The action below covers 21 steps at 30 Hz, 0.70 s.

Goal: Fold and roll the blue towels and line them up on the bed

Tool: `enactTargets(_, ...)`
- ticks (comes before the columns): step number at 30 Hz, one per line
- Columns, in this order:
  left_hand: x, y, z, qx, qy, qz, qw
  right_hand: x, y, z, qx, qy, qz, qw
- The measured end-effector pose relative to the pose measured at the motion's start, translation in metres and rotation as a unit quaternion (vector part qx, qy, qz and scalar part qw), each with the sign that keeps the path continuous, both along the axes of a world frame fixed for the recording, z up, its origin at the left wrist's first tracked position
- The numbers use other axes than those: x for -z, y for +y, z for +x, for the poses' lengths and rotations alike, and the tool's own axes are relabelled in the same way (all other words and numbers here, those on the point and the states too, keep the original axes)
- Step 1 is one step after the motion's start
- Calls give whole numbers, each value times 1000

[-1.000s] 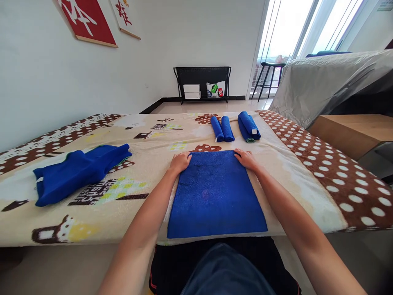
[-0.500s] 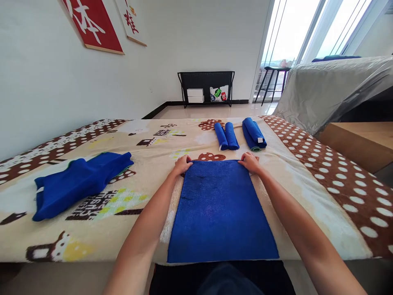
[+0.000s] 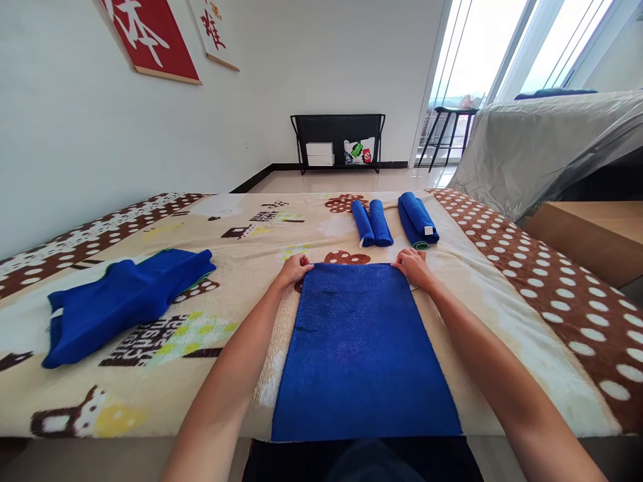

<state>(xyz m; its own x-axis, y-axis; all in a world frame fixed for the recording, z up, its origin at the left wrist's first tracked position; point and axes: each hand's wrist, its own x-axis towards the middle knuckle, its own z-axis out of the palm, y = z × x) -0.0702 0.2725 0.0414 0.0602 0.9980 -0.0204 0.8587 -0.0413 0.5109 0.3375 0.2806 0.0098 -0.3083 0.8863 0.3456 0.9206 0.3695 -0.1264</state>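
Note:
A blue towel (image 3: 366, 355) lies spread flat in front of me, its near edge along the front of the bed. My left hand (image 3: 296, 270) pinches its far left corner, fingers closed on the fabric. At the far right corner my right hand (image 3: 412, 266) grips the cloth the same way. Just beyond are two slim rolled blue towels (image 3: 372, 223) side by side. Right of them, past my right hand, sits a thicker rolled blue towel (image 3: 418, 219) with a white tag. Off to the left, a crumpled blue towel (image 3: 130, 298) lies loosely folded.
Under everything is a cream patterned blanket (image 3: 241, 268) with brown polka-dot borders. A wall stands along the left. Beyond the bed is a black rack (image 3: 337, 134) holding white boxes. At right are a cardboard box (image 3: 587, 227) and furniture under plastic sheeting (image 3: 542, 147).
Both hands stay on the towel's far corners, and the towel lies as before. The view has shifted slightly.

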Motion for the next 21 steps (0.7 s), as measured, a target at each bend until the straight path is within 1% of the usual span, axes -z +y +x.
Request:
enactTargets(5,1,2,1,2,-4,2,1000,-9,-9,-2,-29,-1,19,999)
enactTargets(7,0,1,1,3,0,-2,1000,-10,-12,-1,-20,11,26,999)
enactTargets(10,-3,-1,-2,1,15,-17,1000,-8,-14,4,-2,26,25,999)
enactTargets(13,-6,-3,-3,-7,38,-34,999,-2,-11,8,1,24,2,1000)
enactTargets(16,-8,-3,1,-24,70,-49,996,2,-3,8,6,15,-21,1000)
enactTargets(19,-10,0,10,-37,101,-62,992,1,2,6,2,4,-28,1000)
enactTargets(21,-10,1,15,-32,111,-71,991,-2,2,4,-6,-5,-26,1000)
